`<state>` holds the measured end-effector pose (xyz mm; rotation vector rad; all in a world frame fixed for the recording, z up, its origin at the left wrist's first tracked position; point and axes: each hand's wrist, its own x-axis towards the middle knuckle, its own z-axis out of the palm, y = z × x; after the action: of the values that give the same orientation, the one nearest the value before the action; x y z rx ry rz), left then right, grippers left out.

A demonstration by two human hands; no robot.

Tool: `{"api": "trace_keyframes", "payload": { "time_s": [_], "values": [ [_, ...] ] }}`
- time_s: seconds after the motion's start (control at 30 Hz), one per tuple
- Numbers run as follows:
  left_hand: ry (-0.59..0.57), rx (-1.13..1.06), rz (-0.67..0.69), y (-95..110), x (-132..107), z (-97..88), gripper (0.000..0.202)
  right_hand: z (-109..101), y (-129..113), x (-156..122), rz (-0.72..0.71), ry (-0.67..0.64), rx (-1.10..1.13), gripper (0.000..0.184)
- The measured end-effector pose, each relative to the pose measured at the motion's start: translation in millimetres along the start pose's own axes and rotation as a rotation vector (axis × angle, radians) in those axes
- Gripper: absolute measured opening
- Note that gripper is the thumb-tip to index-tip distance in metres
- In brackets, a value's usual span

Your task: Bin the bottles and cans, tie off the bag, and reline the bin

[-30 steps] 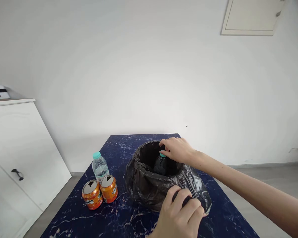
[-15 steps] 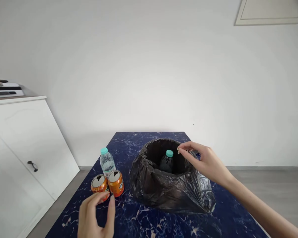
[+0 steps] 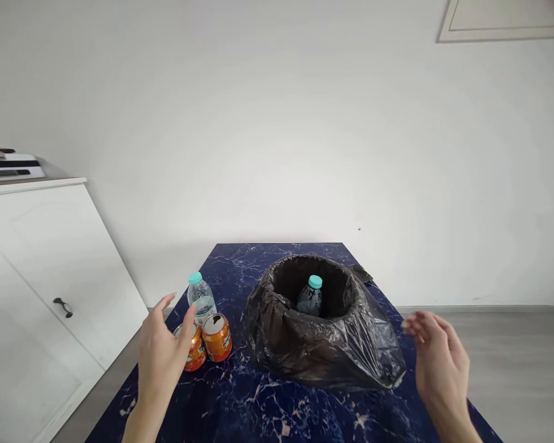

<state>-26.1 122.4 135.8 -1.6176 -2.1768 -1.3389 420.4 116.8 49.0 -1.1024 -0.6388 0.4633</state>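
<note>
My left hand (image 3: 163,341) is open, thumb and fingers apart, beside two orange drink cans. It partly covers the left can (image 3: 196,354); the right can (image 3: 217,339) shows its opened top. Just behind the cans stands a clear water bottle (image 3: 202,299) with a turquoise cap. A black plastic bag (image 3: 314,354) lines a round, open-topped container. Inside it is another turquoise-capped bottle (image 3: 310,300), upright, its lower part hidden by the rim. Right of the bag, apart from it, my right hand (image 3: 441,357) hangs with its fingers loosely curled and nothing visible in them.
Everything stands on a dark blue marble-patterned table (image 3: 258,412). A plain wall (image 3: 277,123) rises behind its far edge. To the left is a white cabinet (image 3: 41,271) with a dark handle and some items on top.
My right hand has moved from the bag's rim to the right and toward me. My left hand has risen from in front of the cans to their left, its fingers spreading wider.
</note>
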Motion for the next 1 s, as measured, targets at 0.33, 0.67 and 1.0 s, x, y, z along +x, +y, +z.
{"api": "trace_keyframes", "payload": {
  "time_s": [0.33,0.67,1.0],
  "values": [
    [-0.107,0.112,-0.037,5.2,54.8,22.3,0.072,-19.3,52.6,-7.0,0.287,-0.271,0.108,0.030],
    [-0.165,0.123,-0.032,-15.7,66.9,34.5,0.069,-12.8,67.9,-13.7,0.265,-0.212,-0.031,0.055],
    [-0.026,-0.003,0.048,-5.5,77.6,40.9,0.060,-6.3,49.2,0.6,0.199,-0.208,-0.001,0.050]
  ]
}}
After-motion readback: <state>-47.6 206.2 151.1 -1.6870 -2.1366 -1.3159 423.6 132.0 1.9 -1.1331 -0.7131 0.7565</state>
